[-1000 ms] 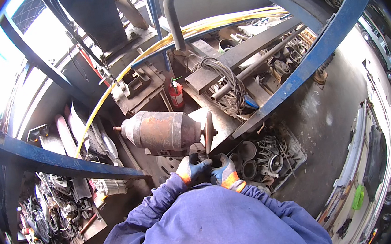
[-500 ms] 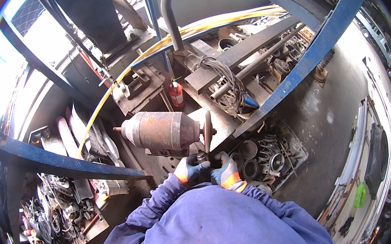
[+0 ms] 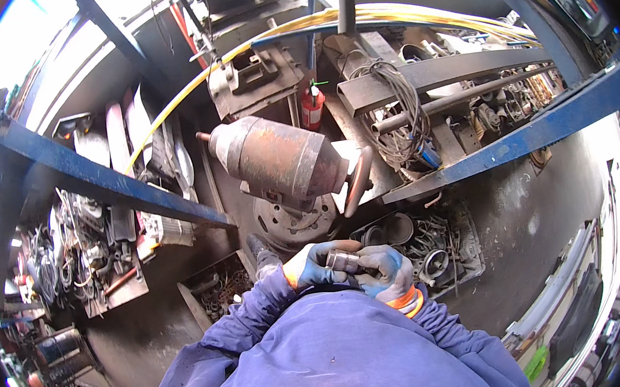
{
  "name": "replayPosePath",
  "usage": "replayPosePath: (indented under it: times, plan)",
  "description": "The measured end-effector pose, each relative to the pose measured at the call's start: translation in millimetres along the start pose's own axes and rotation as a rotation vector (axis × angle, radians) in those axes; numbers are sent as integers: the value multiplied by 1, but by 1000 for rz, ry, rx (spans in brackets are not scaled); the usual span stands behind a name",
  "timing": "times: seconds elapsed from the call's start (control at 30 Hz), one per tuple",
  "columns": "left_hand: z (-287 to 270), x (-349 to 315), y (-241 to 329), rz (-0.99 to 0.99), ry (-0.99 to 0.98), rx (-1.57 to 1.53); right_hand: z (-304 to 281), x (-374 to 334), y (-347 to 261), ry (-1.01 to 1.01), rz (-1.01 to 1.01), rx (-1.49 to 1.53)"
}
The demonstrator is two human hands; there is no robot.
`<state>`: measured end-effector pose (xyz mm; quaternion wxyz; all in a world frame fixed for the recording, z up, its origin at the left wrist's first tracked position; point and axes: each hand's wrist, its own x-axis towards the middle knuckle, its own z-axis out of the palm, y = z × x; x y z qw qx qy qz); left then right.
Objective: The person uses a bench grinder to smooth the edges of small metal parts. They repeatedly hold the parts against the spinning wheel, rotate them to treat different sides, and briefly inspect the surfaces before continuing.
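Close in front of my body, I hold a small, shiny cylindrical metal part [image 3: 342, 261] between both hands. My left hand [image 3: 307, 267], in a grey-blue glove with an orange cuff, grips its left end. My right hand [image 3: 387, 270], gloved the same way, is closed on its right side. Its underside is hidden by my fingers. Just beyond my hands stands a rusty bench grinder [image 3: 276, 156] with a wheel [image 3: 359, 181] at its right end. The part is apart from the wheel. The grinder rests on a round metal base with holes [image 3: 276, 228].
Blue steel beams [image 3: 99, 169] slant in from both sides. Boxes of metal scrap [image 3: 472, 252] and chain-like pieces [image 3: 222, 288] lie low around me. Behind the grinder are a red fire extinguisher [image 3: 312, 109], a steel channel [image 3: 448, 76] and a coiled cable [image 3: 399, 110].
Both hands have drawn the metal part back from the grinder wheel toward my body. The view has shifted, so the grinder sits higher in the picture and the part shows more fully.
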<state>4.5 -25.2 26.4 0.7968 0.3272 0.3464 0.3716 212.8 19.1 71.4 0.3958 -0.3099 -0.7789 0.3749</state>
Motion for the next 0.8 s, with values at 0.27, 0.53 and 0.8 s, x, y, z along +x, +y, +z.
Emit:
replayPosePath:
  times: [0.27,0.53,0.8]
  plan:
    - [15,0,-6,50,29,-34,-13,-3,11,-52,-302,-137]
    - [12,7,-10,99,101,-17,-9,-4,16,-40,-198,-204]
    - [-10,11,22,-65,85,282,30,-14,62,-391,594,162]
